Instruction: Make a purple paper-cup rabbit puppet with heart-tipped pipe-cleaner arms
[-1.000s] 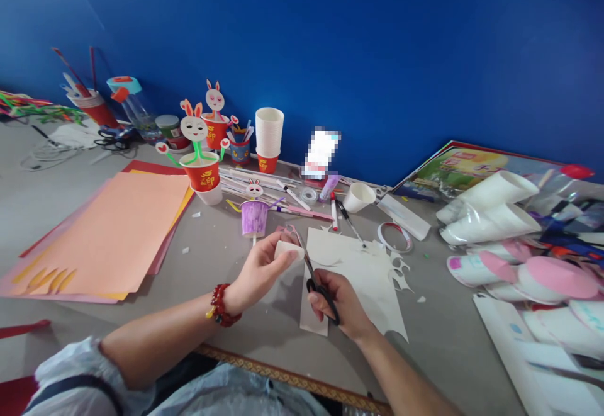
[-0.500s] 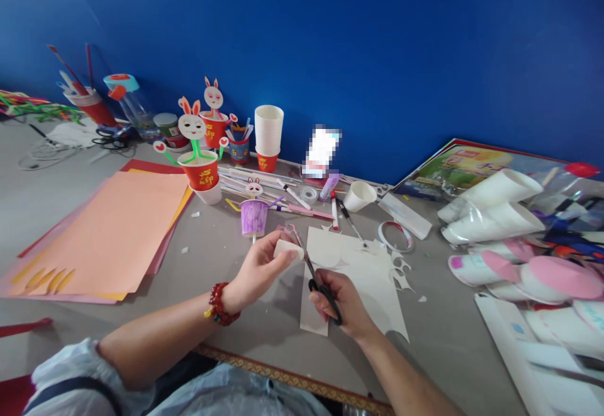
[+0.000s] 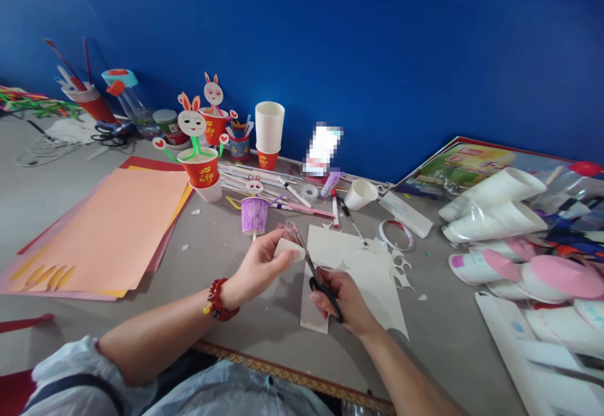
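My left hand point(image 3: 258, 266) pinches a small white paper piece point(image 3: 289, 249) between thumb and fingers, above the grey table. My right hand point(image 3: 343, 301) grips black-handled scissors point(image 3: 315, 271), and their blades point up and left, meeting the paper piece. Under both hands lies a white paper sheet point(image 3: 363, 277) with cut-out, jagged edges. A red bead bracelet point(image 3: 218, 300) is on my left wrist. A purple paper cup point(image 3: 253, 214) with a small rabbit face stands just beyond my left hand.
Orange and red paper sheets point(image 3: 108, 227) lie at the left. Rabbit cups point(image 3: 202, 167), a white cup stack point(image 3: 268, 129), pens and tape rings line the blue wall. Rolled white paper, pink pieces and plastic point(image 3: 519, 240) crowd the right side.
The view has shifted slightly upward. Both hands stay nearly in place, the scissors still at the small paper piece.
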### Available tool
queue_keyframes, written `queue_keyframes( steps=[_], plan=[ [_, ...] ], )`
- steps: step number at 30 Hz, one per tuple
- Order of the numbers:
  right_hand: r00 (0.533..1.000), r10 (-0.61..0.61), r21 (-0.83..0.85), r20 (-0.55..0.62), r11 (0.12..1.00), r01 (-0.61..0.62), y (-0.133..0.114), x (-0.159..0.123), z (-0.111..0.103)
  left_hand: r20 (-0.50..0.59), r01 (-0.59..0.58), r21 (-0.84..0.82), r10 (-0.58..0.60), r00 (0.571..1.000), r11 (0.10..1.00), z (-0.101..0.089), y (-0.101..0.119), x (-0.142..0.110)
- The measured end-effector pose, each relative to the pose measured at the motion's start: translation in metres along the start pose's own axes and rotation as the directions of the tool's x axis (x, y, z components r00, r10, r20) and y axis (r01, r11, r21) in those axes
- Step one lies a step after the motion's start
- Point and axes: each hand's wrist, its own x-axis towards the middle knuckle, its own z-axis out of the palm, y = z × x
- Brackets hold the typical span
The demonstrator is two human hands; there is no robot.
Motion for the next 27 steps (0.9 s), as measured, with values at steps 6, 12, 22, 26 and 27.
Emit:
queue_keyframes(
  steps=[6,12,22,26,27],
  plan=[
    [0.999,-0.015,-0.002,0.033,1.000,0.016,-0.0032,-0.0008,-0.0004,-0.001,0.003,0.016,-0.003,1.000,1.000,0.0008,0.0037,0.0000],
    [0.999,-0.014,0.002,0.039,1.000,0.014,-0.0028,-0.0007,-0.0002,0.004,0.006,0.018,-0.007,1.000,1.000,0.0006,0.0028,-0.0002],
    [0.998,-0.041,-0.039,0.038,0.998,0.042,-0.0002,0.0001,-0.0031,-0.017,0.025,0.014,-0.025,1.000,1.000,0.0008,0.0028,0.0001],
    [0.999,-0.042,-0.040,0.028,0.998,0.043,0.0011,0.0003,-0.0032,-0.033,0.024,0.017,-0.023,0.999,1.000,0.0010,0.0039,0.0003],
    [0.999,-0.044,-0.045,0.023,0.998,0.045,0.0012,0.0003,-0.0031,-0.037,0.022,0.020,-0.021,0.999,1.000,0.0011,0.0045,0.0003]
  ],
)
